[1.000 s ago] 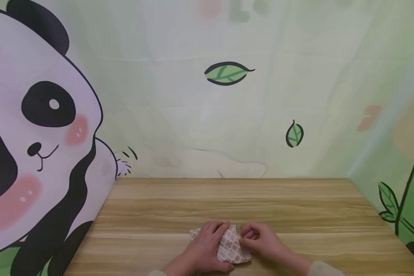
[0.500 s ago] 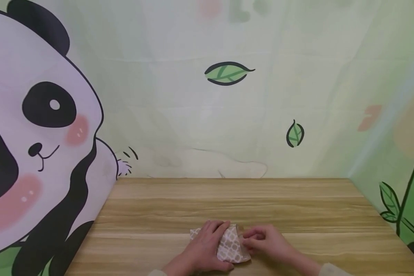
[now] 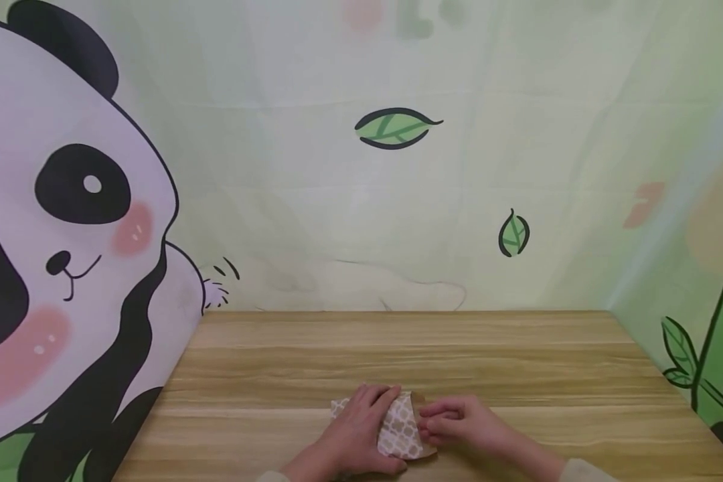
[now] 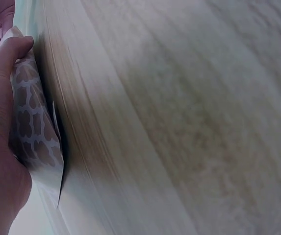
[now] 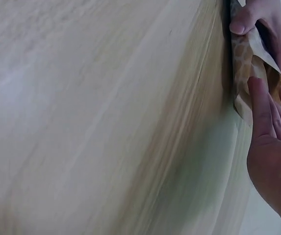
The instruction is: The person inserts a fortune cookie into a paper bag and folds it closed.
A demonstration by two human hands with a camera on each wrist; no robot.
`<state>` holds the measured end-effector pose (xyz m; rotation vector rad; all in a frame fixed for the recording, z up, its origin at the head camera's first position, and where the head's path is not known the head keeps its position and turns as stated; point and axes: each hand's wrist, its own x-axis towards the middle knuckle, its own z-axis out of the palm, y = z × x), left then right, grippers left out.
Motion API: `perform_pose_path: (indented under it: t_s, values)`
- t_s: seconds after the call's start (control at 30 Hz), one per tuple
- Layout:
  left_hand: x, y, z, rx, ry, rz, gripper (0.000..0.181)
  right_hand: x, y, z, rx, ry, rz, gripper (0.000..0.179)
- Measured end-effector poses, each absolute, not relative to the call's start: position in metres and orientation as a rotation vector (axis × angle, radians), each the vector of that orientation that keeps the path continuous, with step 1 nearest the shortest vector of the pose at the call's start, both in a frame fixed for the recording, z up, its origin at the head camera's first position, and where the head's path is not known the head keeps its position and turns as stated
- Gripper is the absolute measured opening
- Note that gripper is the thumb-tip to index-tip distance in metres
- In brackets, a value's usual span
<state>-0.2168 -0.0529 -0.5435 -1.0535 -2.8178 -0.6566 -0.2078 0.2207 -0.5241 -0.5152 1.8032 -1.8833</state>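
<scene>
A small paper bag (image 3: pixel 400 428) with a white lattice pattern on tan lies on the wooden table, its mouth toward the right. My left hand (image 3: pixel 361 428) grips it across its body, fingers over the far edge and thumb at the near edge. At the mouth, my right hand (image 3: pixel 464 423) pinches the rim between thumb and fingers. The right wrist view shows the paper bag (image 5: pixel 242 54) with its mouth spread apart and brown inside. The right fingertips (image 5: pixel 258 85) are right at that rim. Part of the bag is hidden under the left hand.
The wooden table (image 3: pixel 265 361) reaches back to a pale green cloth backdrop (image 3: pixel 277 167). Printed on the cloth are a large panda (image 3: pixel 96 268) at the left and green leaves (image 3: pixel 393 128). Light sleeves (image 3: pixel 584 470) show at both wrists.
My right hand has shifted slightly right along the bag's rim, and more of the brown mouth shows. The left hand stays in place on the bag.
</scene>
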Motion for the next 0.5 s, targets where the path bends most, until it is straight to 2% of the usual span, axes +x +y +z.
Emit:
perform_pose_path:
  t_s: [0.27,0.5]
  values:
    - [-0.217,-0.053,-0.544,-1.062,-2.783,-0.619,0.115,-0.207,0.208,-0.522,-0.430,1.795,-1.888,0.040]
    - [-0.218,-0.053,-0.541,-1.070,-2.759,-0.652,0.114,-0.207,0.216,-0.513,-0.422,1.823,-1.892,0.046]
